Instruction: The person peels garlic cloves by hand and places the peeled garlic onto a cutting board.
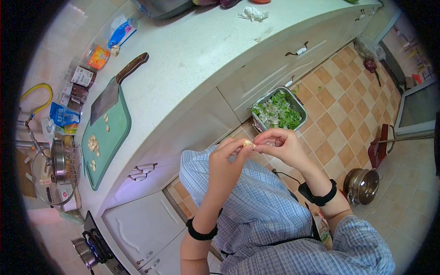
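In front of my body, my left hand (225,153) pinches a small pale garlic clove (248,143) between thumb and fingertips. My right hand (280,145) meets it from the other side, thumb and index finger closed at the clove's end; whether a bit of skin is between them is too small to tell. On the counter at left, a green cutting board (112,137) carries several garlic cloves (93,144). A cleaver (106,101) with a brown wooden handle lies across the board's upper end.
Below the curved white counter (183,68), a bin (300,106) full of green leaf scraps stands on the tiled floor. Jars and packets (97,57) line the wall. A lidded glass pot (362,185) sits at right, near a red dustpan (378,146).
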`<state>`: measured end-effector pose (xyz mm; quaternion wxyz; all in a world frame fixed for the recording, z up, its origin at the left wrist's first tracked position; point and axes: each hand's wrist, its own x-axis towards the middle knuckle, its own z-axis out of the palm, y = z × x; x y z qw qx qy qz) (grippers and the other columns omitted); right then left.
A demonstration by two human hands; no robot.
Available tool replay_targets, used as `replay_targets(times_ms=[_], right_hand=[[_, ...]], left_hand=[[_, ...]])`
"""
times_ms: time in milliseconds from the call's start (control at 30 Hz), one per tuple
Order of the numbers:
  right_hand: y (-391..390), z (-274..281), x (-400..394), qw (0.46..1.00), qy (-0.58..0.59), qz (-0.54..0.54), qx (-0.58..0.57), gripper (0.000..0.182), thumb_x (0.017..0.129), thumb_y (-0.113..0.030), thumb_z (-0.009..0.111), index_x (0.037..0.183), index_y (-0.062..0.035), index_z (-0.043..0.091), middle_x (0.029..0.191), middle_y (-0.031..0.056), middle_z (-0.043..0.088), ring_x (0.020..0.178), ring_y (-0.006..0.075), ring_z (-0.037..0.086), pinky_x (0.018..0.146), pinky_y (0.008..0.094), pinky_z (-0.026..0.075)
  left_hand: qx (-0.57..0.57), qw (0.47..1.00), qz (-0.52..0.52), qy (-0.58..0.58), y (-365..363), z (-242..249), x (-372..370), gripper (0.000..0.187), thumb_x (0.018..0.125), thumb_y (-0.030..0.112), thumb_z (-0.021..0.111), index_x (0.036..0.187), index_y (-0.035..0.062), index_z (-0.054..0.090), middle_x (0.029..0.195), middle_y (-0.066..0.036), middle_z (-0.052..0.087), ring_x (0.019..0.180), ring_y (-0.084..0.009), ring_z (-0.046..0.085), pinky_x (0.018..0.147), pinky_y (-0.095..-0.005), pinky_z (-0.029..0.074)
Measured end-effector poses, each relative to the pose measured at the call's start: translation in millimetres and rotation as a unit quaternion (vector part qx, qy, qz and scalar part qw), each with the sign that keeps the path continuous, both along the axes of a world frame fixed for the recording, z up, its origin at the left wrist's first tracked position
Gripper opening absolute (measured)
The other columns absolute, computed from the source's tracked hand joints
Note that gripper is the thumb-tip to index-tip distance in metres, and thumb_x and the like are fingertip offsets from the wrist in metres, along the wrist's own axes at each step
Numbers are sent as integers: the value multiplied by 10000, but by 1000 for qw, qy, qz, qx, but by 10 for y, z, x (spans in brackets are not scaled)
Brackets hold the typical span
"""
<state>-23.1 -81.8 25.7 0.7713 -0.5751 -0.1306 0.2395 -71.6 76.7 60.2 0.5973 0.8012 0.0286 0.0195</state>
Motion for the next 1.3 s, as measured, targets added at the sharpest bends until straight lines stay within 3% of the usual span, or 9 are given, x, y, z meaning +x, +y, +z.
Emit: replay_targets(times_ms=[67, 200, 267, 367, 1067, 1200, 1267, 1300], right_hand=[[12, 8, -4, 999, 21, 5, 47, 166, 723, 11, 638, 875, 25, 573, 865, 88, 601, 806, 138, 582, 743, 241, 470], [99, -78, -51, 996, 34, -46, 64, 158, 732, 26, 620, 879, 25, 564, 870, 93, 599, 800, 141, 584, 740, 244, 473], [141, -86, -71, 987, 85, -69, 116, 126, 746, -6, 615, 860, 7, 564, 848, 74, 600, 765, 120, 576, 686, 229, 469], [153, -148, -63, 988, 94, -58, 112, 106, 770, -6, 586, 872, 16, 565, 852, 85, 601, 775, 128, 577, 712, 244, 470], [157, -117, -62, 958, 240, -38, 153, 117, 791, -55, 576, 883, 16, 569, 813, 95, 614, 721, 140, 597, 633, 215, 471], [135, -139, -63, 966, 235, -43, 97, 140, 778, -63, 596, 891, 18, 575, 815, 89, 614, 724, 130, 592, 632, 218, 471], [177, -126, -49, 991, 96, -96, -2, 171, 760, -75, 622, 894, 23, 582, 816, 87, 614, 725, 117, 584, 631, 216, 465], [187, -121, -40, 993, 86, -74, 1, 171, 760, -75, 622, 894, 23, 582, 816, 87, 614, 725, 117, 584, 631, 216, 465]], left_hand=[[1, 1000, 9, -11, -10, -6, -1, 123, 773, 10, 580, 878, -51, 597, 805, -82, 571, 708, -130, 590, 638, -203, 464], [-48, 998, 43, -9, -76, -33, -3, 128, 778, 6, 574, 880, -70, 588, 813, -93, 574, 712, -138, 592, 644, -213, 476], [-107, 992, 65, 1, -108, -9, -4, 137, 790, 12, 561, 884, -85, 581, 815, -100, 575, 709, -143, 588, 651, -222, 484], [-185, 980, 71, 7, -110, -60, 3, 149, 800, 27, 551, 895, -84, 580, 815, -99, 578, 718, -144, 583, 658, -228, 486], [-284, 950, 33, 125, -24, -181, 44, 224, 838, 131, 519, 925, -68, 573, 865, -99, 597, 777, -157, 577, 732, -255, 462], [-316, 937, 54, 137, -19, -195, 57, 161, 831, 105, 533, 870, -37, 597, 789, -46, 597, 723, -105, 552, 688, -212, 427], [-250, 960, 35, 122, 14, -220, 89, 150, 838, 97, 523, 879, -35, 584, 790, -50, 599, 734, -108, 559, 691, -215, 439], [-249, 961, 54, 107, 28, -214, 98, 150, 838, 97, 523, 879, -35, 584, 790, -50, 599, 734, -108, 559, 691, -215, 439]])
